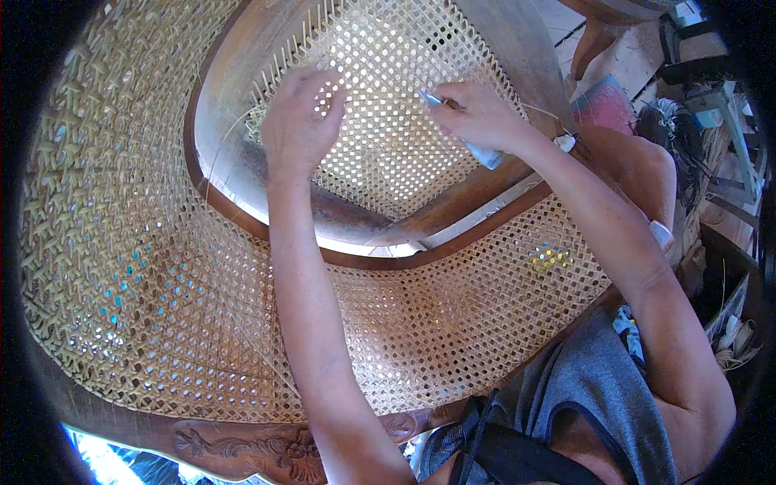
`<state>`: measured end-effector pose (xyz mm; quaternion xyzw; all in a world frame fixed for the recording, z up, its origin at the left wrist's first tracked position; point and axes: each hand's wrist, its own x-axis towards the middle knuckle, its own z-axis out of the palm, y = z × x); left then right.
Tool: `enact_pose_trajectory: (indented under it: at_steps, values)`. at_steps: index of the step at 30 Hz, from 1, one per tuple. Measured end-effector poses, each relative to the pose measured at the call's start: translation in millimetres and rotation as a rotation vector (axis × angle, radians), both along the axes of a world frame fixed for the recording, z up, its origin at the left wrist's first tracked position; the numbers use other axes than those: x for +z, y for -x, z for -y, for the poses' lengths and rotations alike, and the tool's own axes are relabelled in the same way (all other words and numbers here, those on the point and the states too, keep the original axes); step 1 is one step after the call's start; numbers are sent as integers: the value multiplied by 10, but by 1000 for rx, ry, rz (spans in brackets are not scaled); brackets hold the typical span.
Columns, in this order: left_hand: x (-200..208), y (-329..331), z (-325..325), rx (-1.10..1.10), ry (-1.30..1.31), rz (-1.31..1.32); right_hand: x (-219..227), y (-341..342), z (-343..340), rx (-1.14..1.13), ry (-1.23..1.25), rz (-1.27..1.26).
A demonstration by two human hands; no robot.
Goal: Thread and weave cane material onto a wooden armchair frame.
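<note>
A woven cane panel (388, 137) sits inside a curved wooden frame (453, 198), with a row of thin pegs (279, 61) along its upper left edge. My left hand (303, 121), slightly blurred, is over the panel's left side beside the pegs. Its fingers are curled toward the thumb; what they pinch, if anything, is too small to make out. Over the panel's right side, my right hand (477, 117) is closed around a slim tool (483, 153) with a shiny tip and a pale handle end. A loose cane strand (234, 128) curves near my left wrist.
A wide woven cane surface (453, 315) curves around the near and left sides, bordered by carved wood (250, 440). Loose strands lie across it. At right are a wooden armrest (638, 166), a dark coiled bundle (667, 133) and a box with scraps (731, 331).
</note>
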<state>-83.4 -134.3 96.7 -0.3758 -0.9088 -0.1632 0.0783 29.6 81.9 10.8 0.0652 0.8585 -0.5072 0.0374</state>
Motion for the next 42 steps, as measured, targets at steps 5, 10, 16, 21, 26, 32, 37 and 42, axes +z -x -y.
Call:
enact_pose_trajectory:
  at_steps: [5, 10, 16, 21, 26, 32, 37, 42]
  values:
    - [210, 59, 18, 214, 87, 84, 234, 117, 181, 77, -61, 40]
    - [329, 166, 9, 249, 304, 106, 265, 258, 437, -41, -379, -214]
    - [209, 114, -13, 247, 463, -40, 290, 350, 513, 67, -352, -248]
    - [198, 50, 22, 357, 470, -109, 378, 421, 509, 64, -344, -97]
    - [347, 38, 84, 276, 230, 170, 359, 425, 444, 110, -424, -114]
    - [348, 105, 44, 304, 310, -127, 496, 356, 401, 234, -372, -170]
    - [469, 62, 229, 408, 249, 124, 584, 257, 310, 325, 459, 72]
    - [62, -352, 188, 548, -964, 876, 503, 448, 319, 390, 26, -330]
